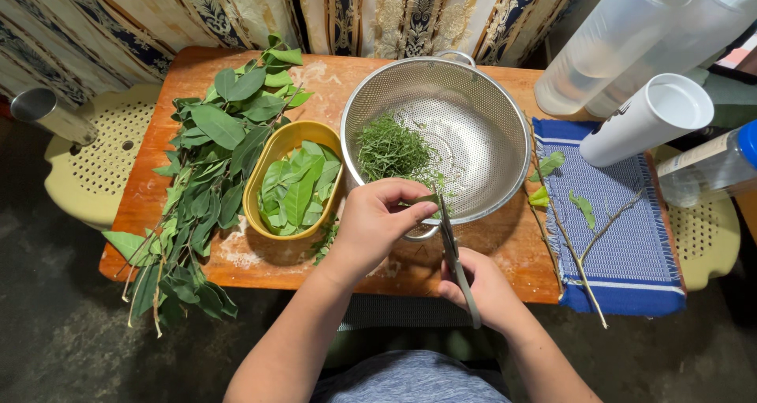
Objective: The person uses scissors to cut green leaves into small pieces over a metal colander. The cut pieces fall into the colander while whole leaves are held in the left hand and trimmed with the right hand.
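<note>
My left hand point(378, 218) pinches a rolled bundle of green leaves point(420, 203) at the near rim of a steel colander point(489, 127). My right hand point(485, 289) grips a pair of scissors point(451, 249), blades pointing up at the bundle. Finely shredded leaves point(392, 149) lie heaped on the colander's left side. Left of it, a yellow oval bowl point(277, 147) holds whole green leaves point(298, 188).
Leafy branches point(209, 158) cover the left of the low wooden table point(489, 249). A blue cloth point(631, 245) on the right carries stripped twigs point(579, 257) and a few leaves. White and clear plastic containers point(646, 119) lie at the back right. A metal cup point(43, 111) sits on a yellow stool.
</note>
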